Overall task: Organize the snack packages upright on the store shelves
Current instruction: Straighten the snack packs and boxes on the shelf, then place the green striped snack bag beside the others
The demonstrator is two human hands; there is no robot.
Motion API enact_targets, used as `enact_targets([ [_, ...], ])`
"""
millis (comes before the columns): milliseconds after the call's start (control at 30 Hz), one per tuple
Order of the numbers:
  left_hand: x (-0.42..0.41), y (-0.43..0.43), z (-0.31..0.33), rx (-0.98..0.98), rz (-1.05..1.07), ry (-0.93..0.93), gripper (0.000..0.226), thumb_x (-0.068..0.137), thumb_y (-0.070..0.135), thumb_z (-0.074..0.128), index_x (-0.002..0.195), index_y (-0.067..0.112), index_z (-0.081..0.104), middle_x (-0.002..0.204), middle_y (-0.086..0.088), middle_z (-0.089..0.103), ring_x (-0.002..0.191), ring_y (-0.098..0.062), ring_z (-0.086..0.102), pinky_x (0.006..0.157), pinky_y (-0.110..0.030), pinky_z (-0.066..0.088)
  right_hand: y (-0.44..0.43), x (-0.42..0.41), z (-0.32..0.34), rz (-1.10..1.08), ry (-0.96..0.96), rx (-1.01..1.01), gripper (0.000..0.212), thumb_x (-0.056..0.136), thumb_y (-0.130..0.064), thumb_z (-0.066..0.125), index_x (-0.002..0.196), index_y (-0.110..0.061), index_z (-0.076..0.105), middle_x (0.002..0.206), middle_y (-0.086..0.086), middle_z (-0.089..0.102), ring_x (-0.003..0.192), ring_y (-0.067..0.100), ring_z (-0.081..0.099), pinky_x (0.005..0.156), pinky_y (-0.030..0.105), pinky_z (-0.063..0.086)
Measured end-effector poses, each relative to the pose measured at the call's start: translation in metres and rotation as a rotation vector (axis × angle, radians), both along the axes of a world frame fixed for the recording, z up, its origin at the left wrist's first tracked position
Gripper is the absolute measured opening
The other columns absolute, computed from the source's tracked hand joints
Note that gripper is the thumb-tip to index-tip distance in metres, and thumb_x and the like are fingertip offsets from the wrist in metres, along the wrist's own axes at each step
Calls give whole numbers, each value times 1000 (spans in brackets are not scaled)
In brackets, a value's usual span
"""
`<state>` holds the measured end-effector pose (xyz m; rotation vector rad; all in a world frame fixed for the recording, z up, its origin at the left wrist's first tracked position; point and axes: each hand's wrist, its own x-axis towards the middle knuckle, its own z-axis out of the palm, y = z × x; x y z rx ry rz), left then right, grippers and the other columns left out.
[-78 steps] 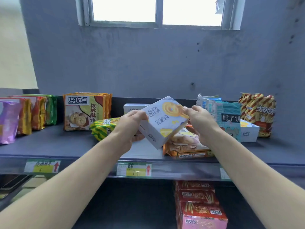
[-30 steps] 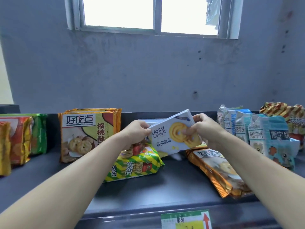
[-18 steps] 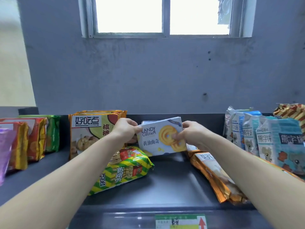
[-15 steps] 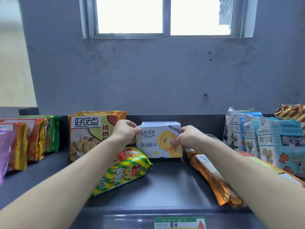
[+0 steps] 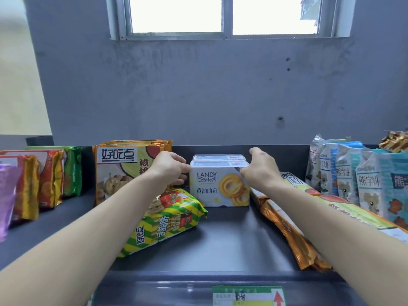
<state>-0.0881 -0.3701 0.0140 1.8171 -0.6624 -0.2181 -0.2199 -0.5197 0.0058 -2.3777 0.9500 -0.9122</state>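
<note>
A white and blue cookie box (image 5: 218, 186) stands upright on the dark shelf (image 5: 220, 235), with a second like box (image 5: 218, 157) close behind it. My left hand (image 5: 170, 168) grips the front box's left end and my right hand (image 5: 258, 171) grips its right top corner. A green and yellow striped snack bag (image 5: 165, 221) lies flat in front of the box on the left. An orange biscuit pack (image 5: 284, 224) lies flat to its right, partly under my right forearm.
Upright biscuit packs (image 5: 123, 168) stand left of the box, with red, green and purple bags (image 5: 44, 175) further left. Blue bear-biscuit bags (image 5: 357, 175) stand in a row on the right. A grey wall rises behind; a price tag (image 5: 247, 295) marks the shelf's front edge.
The cookie box, held tilted in the air before, has been turned level and set upright on the shelf in front of the other box. Both hands stay on it.
</note>
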Motion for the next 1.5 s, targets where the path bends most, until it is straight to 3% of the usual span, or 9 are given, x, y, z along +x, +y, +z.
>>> enact_targets([
  [267, 1, 38, 9, 162, 20, -175, 8, 87, 15, 65, 95, 14, 66, 103, -7, 65, 93, -20, 63, 71, -28, 55, 56, -6, 11, 197, -99, -88, 27, 83, -11, 56, 108, -14, 66, 111, 6, 66, 106, 22, 57, 86, 26, 44],
  [467, -1, 64, 3, 489, 65, -272, 26, 84, 28, 68, 105, 13, 71, 104, -4, 68, 95, -20, 61, 76, -29, 45, 95, -9, 0, 401, 332, 249, 18, 83, -22, 65, 79, -5, 67, 69, 9, 66, 54, 17, 62, 50, 23, 56],
  [700, 3, 94, -3, 708, 166, -307, 41, 91, 36, 57, 122, 9, 61, 122, -9, 62, 107, -26, 58, 90, -34, 48, 114, -1, -16, 460, 403, 470, 34, 88, -32, 64, 93, 1, 67, 79, 13, 66, 61, 21, 60, 71, 32, 59],
  [800, 5, 106, -5, 676, 137, -244, 40, 88, 37, 61, 117, 10, 65, 107, -7, 67, 92, -24, 63, 80, -31, 53, 119, 2, -17, 428, 338, 540, 37, 87, -36, 65, 94, 1, 65, 82, 15, 64, 63, 22, 60, 74, 35, 60],
  [933, 2, 116, -6, 598, 101, -105, 38, 87, 37, 63, 106, 5, 67, 73, -5, 63, 51, -15, 58, 39, -21, 48, 124, 9, -22, 410, 248, 623, 38, 91, -30, 60, 110, 4, 59, 91, 17, 62, 61, 22, 59, 68, 33, 57],
  [1067, 1, 122, -9, 532, 12, 24, 34, 92, 28, 57, 109, -1, 60, 49, -4, 58, 31, -11, 54, 39, -19, 50, 130, 15, -23, 445, 180, 746, 30, 98, -25, 47, 110, -1, 61, 88, 12, 62, 59, 20, 58, 61, 31, 55],
  [1167, 0, 123, -11, 520, -18, -26, 24, 92, 25, 58, 106, 7, 51, 70, -6, 64, 47, -12, 62, 47, -22, 54, 130, 18, -23, 467, 138, 824, 36, 98, -36, 46, 107, -5, 60, 82, 9, 64, 58, 19, 61, 51, 26, 52],
  [1300, 2, 123, -12, 570, -81, -362, 55, 88, 19, 62, 138, 25, 39, 136, -2, 48, 115, -20, 53, 91, -30, 48, 128, 17, -19, 529, 237, 855, 28, 86, -36, 65, 98, -11, 63, 85, 6, 70, 68, 18, 66, 61, 27, 55],
  [1500, -7, 126, -6, 693, -280, -412, 45, 94, 10, 44, 133, 32, 51, 142, 1, 46, 127, -19, 43, 103, -29, 33, 133, 12, -9, 521, 442, 797, 30, 79, -30, 74, 100, -12, 63, 82, 4, 70, 69, 15, 65, 65, 26, 54],
])
